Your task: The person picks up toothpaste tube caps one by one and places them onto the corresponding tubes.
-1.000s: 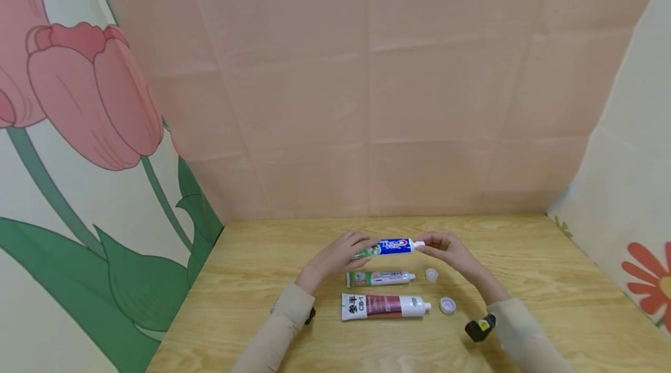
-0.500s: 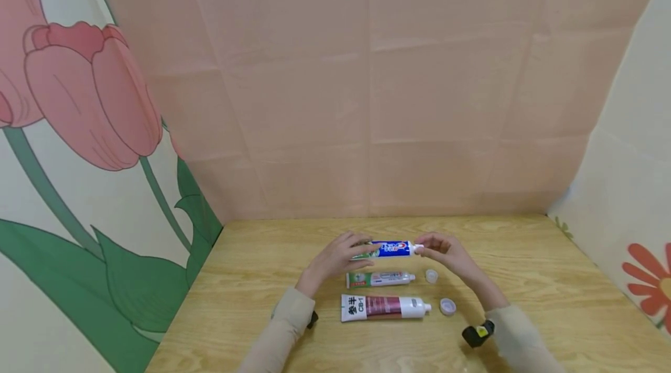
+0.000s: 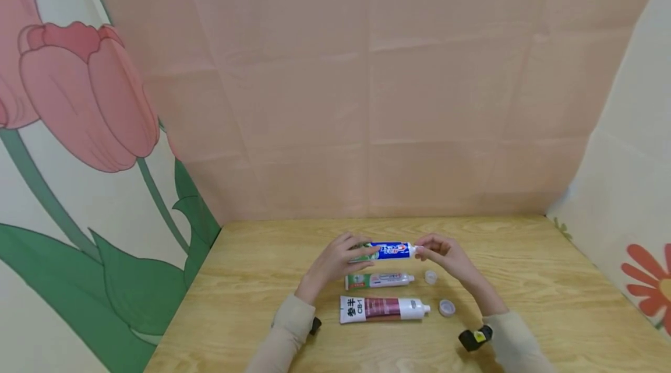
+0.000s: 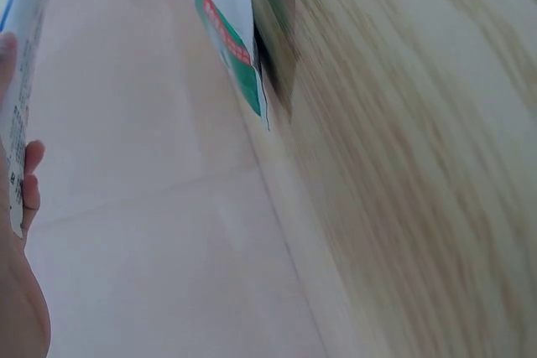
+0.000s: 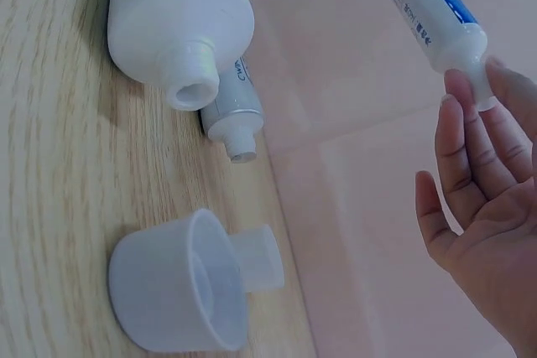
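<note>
My left hand (image 3: 338, 256) grips the green end of a blue, green and white toothpaste tube (image 3: 393, 250), held level above the table. At its other end the thumb and fingers of my right hand (image 3: 442, 250) pinch the narrow white tip (image 5: 480, 85). Whether that tip is a cap or the bare nozzle, I cannot tell. Below lies a green and white toothpaste tube (image 3: 380, 280), with a small white cap (image 3: 431, 277) beyond its nozzle. Nearest me is a larger maroon and white toothpaste tube (image 3: 385, 309); its bare nozzle faces a wider white cap (image 3: 447, 308).
The wooden table (image 3: 251, 280) runs back to a pink cloth-like backdrop (image 3: 367, 99). A wall with painted tulips (image 3: 94, 93) stands on the left, and one with a red flower (image 3: 650, 280) on the right.
The held tube sits slightly lower in the head view, and its printed face has turned a little. Both hands keep their hold; the two lying tubes and caps stay in place.
</note>
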`<state>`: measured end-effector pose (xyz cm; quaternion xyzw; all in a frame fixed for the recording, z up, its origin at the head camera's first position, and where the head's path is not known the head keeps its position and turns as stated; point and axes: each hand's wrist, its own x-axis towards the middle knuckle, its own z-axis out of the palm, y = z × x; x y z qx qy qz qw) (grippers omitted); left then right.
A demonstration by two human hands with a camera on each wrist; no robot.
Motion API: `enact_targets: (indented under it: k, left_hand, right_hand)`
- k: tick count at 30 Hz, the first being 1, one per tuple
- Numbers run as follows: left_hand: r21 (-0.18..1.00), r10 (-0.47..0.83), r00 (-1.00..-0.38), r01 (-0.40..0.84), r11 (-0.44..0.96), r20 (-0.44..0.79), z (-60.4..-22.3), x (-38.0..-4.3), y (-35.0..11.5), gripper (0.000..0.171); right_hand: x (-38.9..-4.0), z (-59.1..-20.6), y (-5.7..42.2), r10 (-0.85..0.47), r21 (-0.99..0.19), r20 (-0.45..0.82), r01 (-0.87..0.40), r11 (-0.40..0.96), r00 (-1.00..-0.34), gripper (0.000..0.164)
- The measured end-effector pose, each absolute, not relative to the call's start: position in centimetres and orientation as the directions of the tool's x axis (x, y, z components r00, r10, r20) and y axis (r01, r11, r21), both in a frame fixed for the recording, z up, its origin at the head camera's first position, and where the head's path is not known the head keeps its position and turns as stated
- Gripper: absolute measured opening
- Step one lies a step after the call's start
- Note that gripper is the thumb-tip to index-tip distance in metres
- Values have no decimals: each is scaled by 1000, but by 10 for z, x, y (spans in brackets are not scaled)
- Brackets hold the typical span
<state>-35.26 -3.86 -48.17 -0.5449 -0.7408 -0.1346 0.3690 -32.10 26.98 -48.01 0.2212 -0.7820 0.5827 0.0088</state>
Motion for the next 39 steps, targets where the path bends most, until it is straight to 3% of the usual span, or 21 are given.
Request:
enact_targets:
  k: [22,27,34,39]
  left_hand:
    - [-147,655,-144,918,369,741,-487,-348,-39,39]
    - [-119,642,-168,918,379,748,-487,-347,-40,39]
    - [-95,625,-193,913,397,757,-485,-346,-41,35]
    - [-91,621,-199,911,402,758,-484,-345,-40,41]
  right_hand:
    - [-320,-481,261,-247,-883,255,-329,335,-935,25]
    - [-307,-462,249,-210,-846,303,-364,389,-929,22]
    - [-313,-468,248,-185,-847,415,-453,279,-891,14]
    - [-318,-476,258,-259,-850,386,-450,274,-886,16]
